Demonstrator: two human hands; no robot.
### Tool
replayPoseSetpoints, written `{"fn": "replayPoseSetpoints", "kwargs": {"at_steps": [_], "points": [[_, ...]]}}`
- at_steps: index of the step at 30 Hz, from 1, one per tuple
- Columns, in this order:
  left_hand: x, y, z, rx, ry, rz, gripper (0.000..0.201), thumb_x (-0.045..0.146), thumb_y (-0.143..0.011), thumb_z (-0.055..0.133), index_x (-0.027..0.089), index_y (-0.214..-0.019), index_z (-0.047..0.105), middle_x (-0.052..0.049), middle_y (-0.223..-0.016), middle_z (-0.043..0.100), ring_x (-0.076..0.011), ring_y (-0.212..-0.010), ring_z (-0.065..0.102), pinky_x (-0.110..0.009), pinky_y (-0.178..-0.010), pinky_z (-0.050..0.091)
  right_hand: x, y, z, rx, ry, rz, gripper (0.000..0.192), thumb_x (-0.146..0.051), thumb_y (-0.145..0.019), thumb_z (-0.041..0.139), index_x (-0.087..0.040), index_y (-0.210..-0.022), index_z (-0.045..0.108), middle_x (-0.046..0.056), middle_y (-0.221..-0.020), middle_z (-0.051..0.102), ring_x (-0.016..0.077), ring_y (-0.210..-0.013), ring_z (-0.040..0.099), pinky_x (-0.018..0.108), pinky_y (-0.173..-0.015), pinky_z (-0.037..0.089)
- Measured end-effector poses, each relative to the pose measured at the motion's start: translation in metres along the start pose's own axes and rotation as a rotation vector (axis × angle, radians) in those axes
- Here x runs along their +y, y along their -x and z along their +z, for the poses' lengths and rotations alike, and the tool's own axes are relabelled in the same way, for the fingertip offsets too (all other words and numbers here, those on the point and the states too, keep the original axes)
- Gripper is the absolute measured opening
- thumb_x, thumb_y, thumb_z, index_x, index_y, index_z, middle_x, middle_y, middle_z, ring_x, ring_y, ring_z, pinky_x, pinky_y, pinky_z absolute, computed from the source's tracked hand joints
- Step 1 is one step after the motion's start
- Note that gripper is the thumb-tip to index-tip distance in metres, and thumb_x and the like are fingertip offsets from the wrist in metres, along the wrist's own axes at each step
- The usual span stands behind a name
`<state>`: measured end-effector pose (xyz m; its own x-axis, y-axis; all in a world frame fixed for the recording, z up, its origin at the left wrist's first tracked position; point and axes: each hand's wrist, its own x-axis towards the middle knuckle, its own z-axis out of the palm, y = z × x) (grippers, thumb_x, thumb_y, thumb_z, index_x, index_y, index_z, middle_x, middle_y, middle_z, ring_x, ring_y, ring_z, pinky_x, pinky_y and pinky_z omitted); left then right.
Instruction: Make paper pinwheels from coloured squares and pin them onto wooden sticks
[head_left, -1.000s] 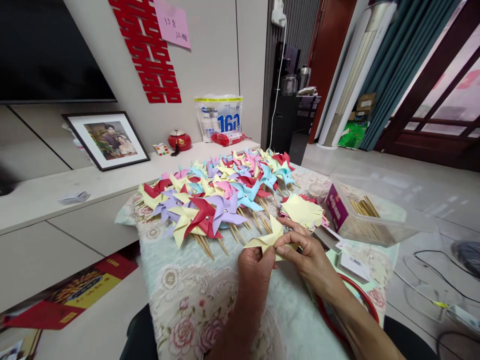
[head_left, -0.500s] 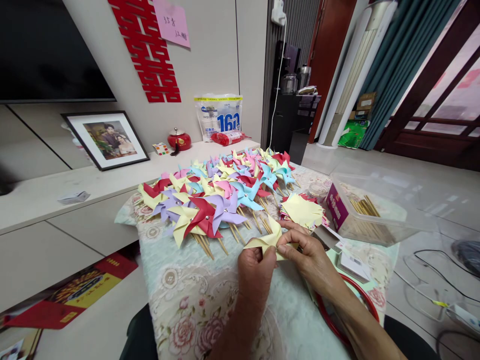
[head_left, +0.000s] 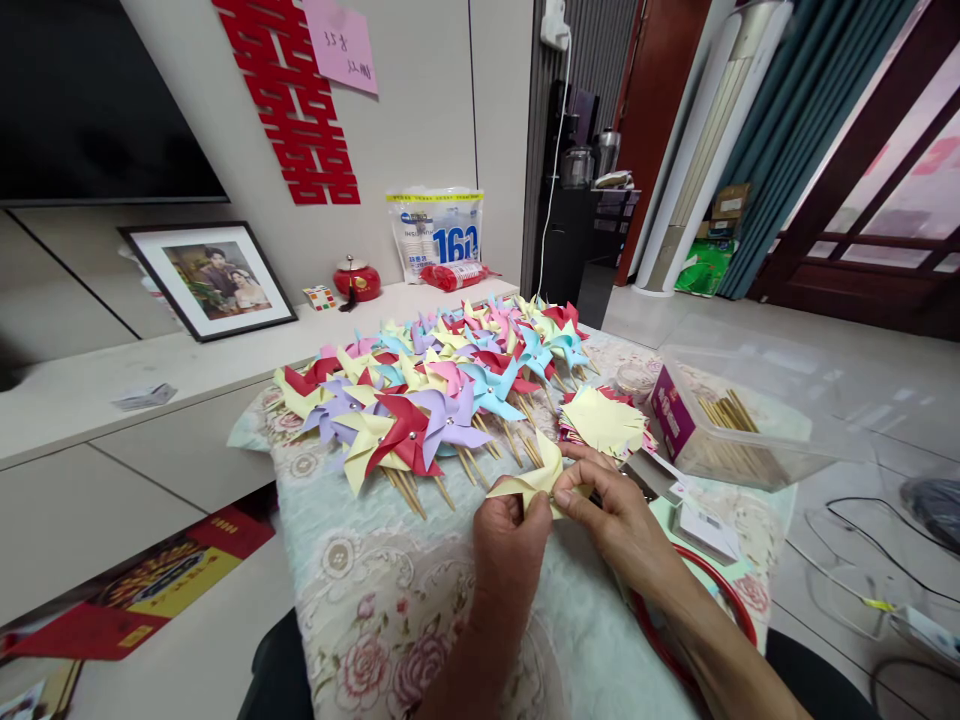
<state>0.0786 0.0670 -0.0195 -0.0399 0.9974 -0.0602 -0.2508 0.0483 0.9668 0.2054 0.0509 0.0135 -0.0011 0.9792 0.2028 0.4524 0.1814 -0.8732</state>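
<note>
A pale yellow paper pinwheel (head_left: pixel 531 482) is held between both hands above the table's front half. My left hand (head_left: pixel 511 545) is closed on its left side, thumb pressed near the centre. From the right, my right hand (head_left: pixel 611 505) pinches the paper at the middle; whether a small pin is between the fingertips cannot be made out. Just beyond lie many finished pinwheels (head_left: pixel 411 437) in red, purple, yellow, blue and pink on thin sticks. A stack of cut paper sheets (head_left: pixel 606 420), yellow on top, lies behind my right hand.
A clear plastic box (head_left: pixel 757 470) with thin sticks stands at the right. Small open boxes (head_left: pixel 706 532) and red-handled scissors (head_left: pixel 739 600) lie by my right forearm. A flowered cloth (head_left: pixel 375 600) covers the table. Beyond it runs a white cabinet (head_left: pixel 225 375) with a framed photo (head_left: pixel 214 280).
Both hands keep their grip on the yellow pinwheel, with only a slight shift of the right fingers. The view has moved very slightly.
</note>
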Motion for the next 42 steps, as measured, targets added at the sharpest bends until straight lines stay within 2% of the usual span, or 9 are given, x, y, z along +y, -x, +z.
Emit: {"fn": "replayPoseSetpoints", "kwargs": {"at_steps": [4, 14, 19, 26, 29, 32, 37, 42], "points": [[0.000, 0.000, 0.000, -0.002, 0.005, -0.012, 0.009, 0.024, -0.066, 0.066, 0.016, -0.071, 0.065, 0.001, -0.058, 0.064, -0.0123, -0.050, 0.051, -0.023, -0.049, 0.043, 0.001, 0.000, 0.000, -0.007, -0.013, 0.013, 0.019, -0.035, -0.087, 0.061, -0.023, -0.073, 0.067, 0.012, -0.131, 0.064, 0.0313, -0.135, 0.044, 0.051, -0.107, 0.030], [-0.012, -0.002, -0.003, -0.049, 0.014, 0.036, 0.012, 0.026, -0.070, 0.067, 0.016, -0.076, 0.067, 0.000, -0.061, 0.066, -0.0145, -0.054, 0.055, -0.023, -0.052, 0.045, 0.003, -0.003, -0.004, -0.048, -0.108, 0.073, 0.019, -0.036, -0.083, 0.063, -0.023, -0.069, 0.066, 0.012, -0.129, 0.065, 0.0320, -0.135, 0.045, 0.053, -0.109, 0.026], [-0.014, -0.002, -0.004, -0.061, 0.012, 0.035, 0.009, 0.025, -0.071, 0.067, 0.017, -0.074, 0.065, 0.003, -0.056, 0.060, -0.0142, -0.053, 0.053, -0.023, -0.049, 0.044, 0.003, -0.003, -0.005, -0.078, -0.107, 0.091, 0.020, -0.036, -0.083, 0.062, -0.022, -0.069, 0.065, 0.011, -0.128, 0.065, 0.0332, -0.134, 0.045, 0.052, -0.108, 0.027], [-0.013, -0.002, -0.002, -0.037, 0.014, 0.036, 0.014, 0.024, -0.069, 0.067, 0.015, -0.079, 0.071, -0.004, -0.069, 0.072, -0.0158, -0.058, 0.059, -0.023, -0.051, 0.046, 0.000, -0.001, -0.003, -0.031, -0.057, 0.057, 0.021, -0.036, -0.084, 0.060, -0.023, -0.069, 0.066, 0.010, -0.123, 0.067, 0.0328, -0.129, 0.050, 0.048, -0.104, 0.034], [-0.012, -0.002, 0.000, -0.026, 0.045, -0.001, 0.017, 0.025, -0.068, 0.067, 0.014, -0.078, 0.073, -0.003, -0.064, 0.071, -0.0148, -0.053, 0.058, -0.023, -0.048, 0.045, -0.001, -0.001, -0.001, -0.016, -0.036, 0.040, 0.021, -0.037, -0.085, 0.060, -0.022, -0.071, 0.065, 0.010, -0.115, 0.069, 0.0312, -0.119, 0.055, 0.045, -0.099, 0.039], [-0.008, -0.001, 0.000, -0.031, 0.070, -0.045, 0.023, 0.025, -0.068, 0.067, 0.011, -0.083, 0.076, -0.004, -0.067, 0.073, -0.0141, -0.052, 0.058, -0.022, -0.045, 0.044, -0.002, 0.000, 0.001, -0.005, -0.015, 0.009, 0.021, -0.037, -0.086, 0.059, -0.023, -0.071, 0.061, 0.006, -0.100, 0.071, 0.0268, -0.100, 0.061, 0.039, -0.088, 0.043], [-0.004, 0.001, 0.001, -0.020, 0.127, -0.077, 0.025, 0.025, -0.067, 0.068, 0.009, -0.086, 0.076, -0.004, -0.069, 0.075, -0.0149, -0.053, 0.060, -0.022, -0.045, 0.044, -0.006, 0.001, 0.004, -0.026, -0.011, 0.045, 0.020, -0.034, -0.089, 0.055, -0.023, -0.073, 0.059, 0.000, -0.069, 0.065, 0.0199, -0.071, 0.058, 0.031, -0.067, 0.041], [-0.008, 0.001, 0.000, -0.005, 0.125, -0.089, 0.022, 0.024, -0.067, 0.069, 0.009, -0.081, 0.076, -0.002, -0.063, 0.072, -0.0148, -0.052, 0.059, -0.023, -0.047, 0.047, -0.007, 0.002, 0.007, 0.032, -0.067, 0.053, 0.012, -0.033, -0.086, 0.060, -0.023, -0.081, 0.064, 0.000, -0.074, 0.067, 0.0193, -0.069, 0.060, 0.030, -0.065, 0.045]]}}
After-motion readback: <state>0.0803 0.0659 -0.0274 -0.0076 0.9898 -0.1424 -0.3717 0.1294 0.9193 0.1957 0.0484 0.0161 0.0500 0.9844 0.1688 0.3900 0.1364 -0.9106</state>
